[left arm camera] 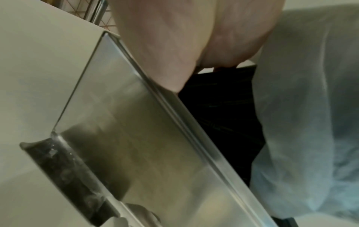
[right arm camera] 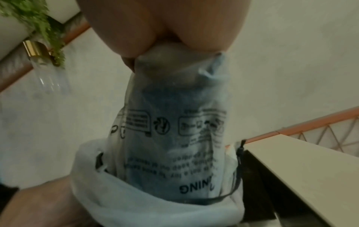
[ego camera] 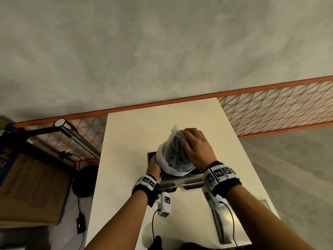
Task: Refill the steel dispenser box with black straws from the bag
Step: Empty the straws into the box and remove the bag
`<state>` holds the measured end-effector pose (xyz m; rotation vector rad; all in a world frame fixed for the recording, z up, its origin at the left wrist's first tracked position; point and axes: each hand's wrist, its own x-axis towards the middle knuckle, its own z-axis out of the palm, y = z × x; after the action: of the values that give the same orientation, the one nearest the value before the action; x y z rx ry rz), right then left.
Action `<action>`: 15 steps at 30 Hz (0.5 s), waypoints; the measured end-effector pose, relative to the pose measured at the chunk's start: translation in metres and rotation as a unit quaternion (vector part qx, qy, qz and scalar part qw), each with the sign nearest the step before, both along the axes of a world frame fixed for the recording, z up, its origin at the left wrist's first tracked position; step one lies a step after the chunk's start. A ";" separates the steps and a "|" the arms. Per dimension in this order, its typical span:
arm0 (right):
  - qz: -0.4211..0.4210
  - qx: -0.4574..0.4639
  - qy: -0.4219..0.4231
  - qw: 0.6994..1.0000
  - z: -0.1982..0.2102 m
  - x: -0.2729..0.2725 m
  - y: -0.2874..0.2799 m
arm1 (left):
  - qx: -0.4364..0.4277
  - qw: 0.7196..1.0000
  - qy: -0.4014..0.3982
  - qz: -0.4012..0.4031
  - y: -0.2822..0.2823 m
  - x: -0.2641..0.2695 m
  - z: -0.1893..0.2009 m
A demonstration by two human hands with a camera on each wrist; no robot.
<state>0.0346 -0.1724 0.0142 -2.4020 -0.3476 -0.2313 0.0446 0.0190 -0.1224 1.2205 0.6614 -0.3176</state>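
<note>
The steel dispenser box (ego camera: 180, 180) stands open on the white table (ego camera: 137, 134). Over it a translucent bag (ego camera: 171, 156) of black straws is held upright, mouth down, its rolled rim inside the box. My right hand (ego camera: 187, 141) grips the bag's bunched top end, and the right wrist view shows the printed bag (right arm camera: 174, 138) hanging from that hand (right arm camera: 155, 23). My left hand (ego camera: 154, 166) holds the bag's lower left edge at the box's left end; its fingertips are hidden. In the left wrist view, black straws (left arm camera: 219, 115) lie inside the box behind its steel wall (left arm camera: 136, 138), beside the bag (left arm camera: 310, 107).
A flat steel piece (ego camera: 221, 224), perhaps the lid, lies on the table near the front right. An orange wire fence (ego camera: 279, 109) runs behind the table. To the left are a desk lamp (ego camera: 72, 134) and a cardboard box (ego camera: 32, 186).
</note>
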 end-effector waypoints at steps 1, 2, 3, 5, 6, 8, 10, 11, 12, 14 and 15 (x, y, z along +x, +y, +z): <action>-0.008 0.006 0.006 1.000 0.001 0.000 0.000 | 0.003 1.000 -0.011 -0.008 -0.001 0.000 0.000; -0.018 0.015 0.013 1.000 0.002 0.000 -0.001 | 0.018 1.000 -0.014 -0.019 -0.002 0.000 0.002; -0.024 0.022 0.013 0.999 0.003 0.001 -0.001 | 0.037 0.999 -0.013 -0.030 -0.002 0.000 0.003; -0.017 0.024 0.001 1.000 0.003 0.002 -0.001 | 0.053 0.998 -0.004 -0.041 -0.002 0.002 0.006; -0.013 0.024 -0.001 1.000 0.003 0.003 -0.001 | 0.055 0.998 0.002 -0.042 -0.001 0.002 0.007; -0.024 0.031 0.006 0.999 0.002 0.003 -0.003 | 0.058 0.997 0.017 -0.044 -0.003 0.002 0.011; -0.032 0.041 0.001 0.999 0.003 0.004 -0.005 | 0.055 0.997 0.014 -0.044 -0.005 0.001 0.015; -0.028 0.043 -0.009 0.999 0.004 0.004 -0.005 | 0.055 0.998 0.010 -0.037 -0.006 0.001 0.016; -0.022 0.041 -0.018 0.999 0.005 0.003 -0.004 | 0.054 0.998 0.005 -0.030 -0.005 0.000 0.017; -0.024 0.037 -0.014 0.999 0.004 0.003 -0.004 | 0.071 0.997 0.006 -0.033 -0.006 0.001 0.015; -0.031 0.037 -0.006 0.999 0.004 0.004 -0.006 | 0.075 0.996 0.008 -0.040 -0.006 0.001 0.013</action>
<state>0.0383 -0.1779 0.0181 -2.3419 -0.2654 -0.2823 0.0456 0.0127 -0.1099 1.3917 0.6603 -0.3500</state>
